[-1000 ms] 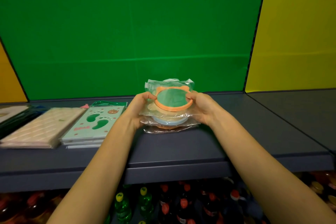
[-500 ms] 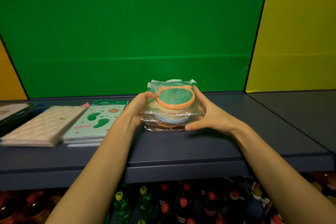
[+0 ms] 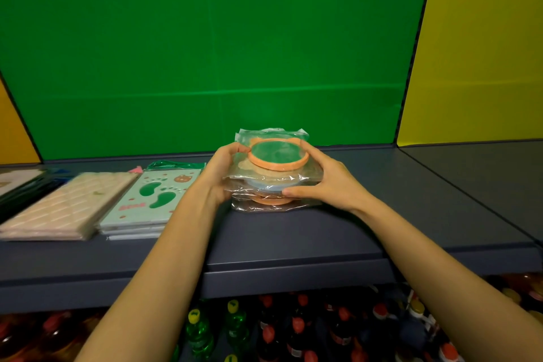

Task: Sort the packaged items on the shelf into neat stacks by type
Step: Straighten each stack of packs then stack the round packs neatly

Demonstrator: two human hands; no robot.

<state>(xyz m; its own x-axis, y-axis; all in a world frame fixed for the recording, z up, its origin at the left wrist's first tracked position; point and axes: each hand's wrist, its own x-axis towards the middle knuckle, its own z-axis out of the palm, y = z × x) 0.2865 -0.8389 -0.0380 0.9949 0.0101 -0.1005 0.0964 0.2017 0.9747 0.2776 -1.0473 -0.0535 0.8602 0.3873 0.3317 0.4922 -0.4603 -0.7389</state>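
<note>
**Stack of round, flat items in clear plastic bags clasped on dark grey metal shelf**

The stack is seated near the middle of the shelf, toward the back. Its topmost piece, an orange-rimmed round item with small ears and a green centre, is seen through the wrapping. A pale blue piece and another orange one are seen lower down.

The stack is gripped from both sides. The left hand is curled against the left edge, with the thumb laid over the top beside the orange rim. The right hand is wrapped round the right edge, with the fingers laid over the upper bags and the thumb pressed along the front at the level of the blue piece.

Just left of the left forearm, a pile of mint-green packaged notebooks printed with green footprints is laid flat. Beside it is a pile of beige quilted-pattern packaged notebooks. Dark flat packets are cut off at the far left edge.

The shelf is backed by a green panel, which is flanked by yellow panels. Bottles with red and yellow caps are ranked on the level below.
</note>
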